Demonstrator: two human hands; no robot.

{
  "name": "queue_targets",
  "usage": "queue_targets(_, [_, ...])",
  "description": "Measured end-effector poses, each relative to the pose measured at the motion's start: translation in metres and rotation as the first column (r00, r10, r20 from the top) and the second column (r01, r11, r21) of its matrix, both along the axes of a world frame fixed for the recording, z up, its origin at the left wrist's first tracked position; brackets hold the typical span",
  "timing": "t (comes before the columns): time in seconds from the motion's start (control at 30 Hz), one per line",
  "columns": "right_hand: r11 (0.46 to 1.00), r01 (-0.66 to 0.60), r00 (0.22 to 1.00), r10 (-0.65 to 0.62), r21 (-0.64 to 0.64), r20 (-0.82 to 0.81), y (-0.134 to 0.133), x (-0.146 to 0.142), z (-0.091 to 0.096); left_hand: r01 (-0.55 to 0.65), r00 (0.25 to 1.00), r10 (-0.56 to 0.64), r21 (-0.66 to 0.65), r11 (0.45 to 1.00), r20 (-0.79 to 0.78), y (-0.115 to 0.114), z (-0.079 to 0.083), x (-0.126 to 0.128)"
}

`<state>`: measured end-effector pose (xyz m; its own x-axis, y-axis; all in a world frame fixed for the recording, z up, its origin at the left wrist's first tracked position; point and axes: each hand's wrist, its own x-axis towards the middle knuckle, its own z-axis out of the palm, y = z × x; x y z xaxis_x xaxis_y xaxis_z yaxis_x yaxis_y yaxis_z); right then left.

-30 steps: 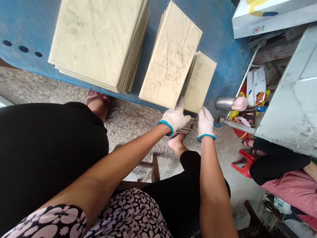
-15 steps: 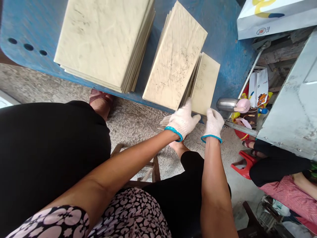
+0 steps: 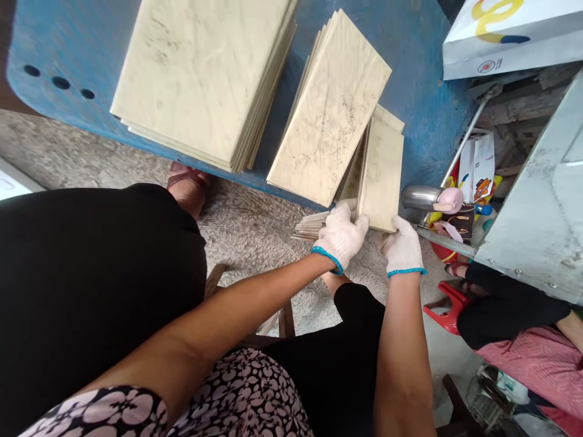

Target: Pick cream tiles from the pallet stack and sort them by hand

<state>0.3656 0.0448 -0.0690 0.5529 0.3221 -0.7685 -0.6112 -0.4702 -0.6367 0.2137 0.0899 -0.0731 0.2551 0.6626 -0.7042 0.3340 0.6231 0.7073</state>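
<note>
Both my hands wear white knit gloves with blue cuffs. My left hand and my right hand grip the near end of a cream marbled tile, tilted up off the blue table at its front edge. More tiles lie under it, fanned out below my left hand. A taller pile of the same tiles leans just left of it.
A broad stack of larger cream tiles lies at the table's left. Right of the table are a steel flask, a metal rod, a white box and a grey metal surface. Another person's legs and a red stool are at right.
The small tile lay flat on its pile; my hands have now lifted its near end and pulled it toward me. The view has shifted slightly left and down.
</note>
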Motion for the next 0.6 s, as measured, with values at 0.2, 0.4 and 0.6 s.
queue_targets(0.2, [0.946, -0.291, 0.956, 0.293, -0.14, -0.007, -0.044, 0.004, 0.016, 0.167, 0.963, -0.114, -0.21, 0.963, 0.244, -0.002, -0.008, -0.016])
queue_targets(0.4, [0.924, -0.376, 0.923, 0.38, -0.068, 0.055, -0.039, 0.001, 0.01, 0.302, 0.939, -0.269, -0.141, 0.943, 0.215, 0.007, -0.022, -0.023])
queue_targets(0.6, [0.923, -0.384, 0.923, 0.384, -0.032, -0.006, -0.015, 0.007, -0.009, 0.483, 0.865, -0.47, -0.032, 0.875, 0.176, -0.002, -0.025, -0.042])
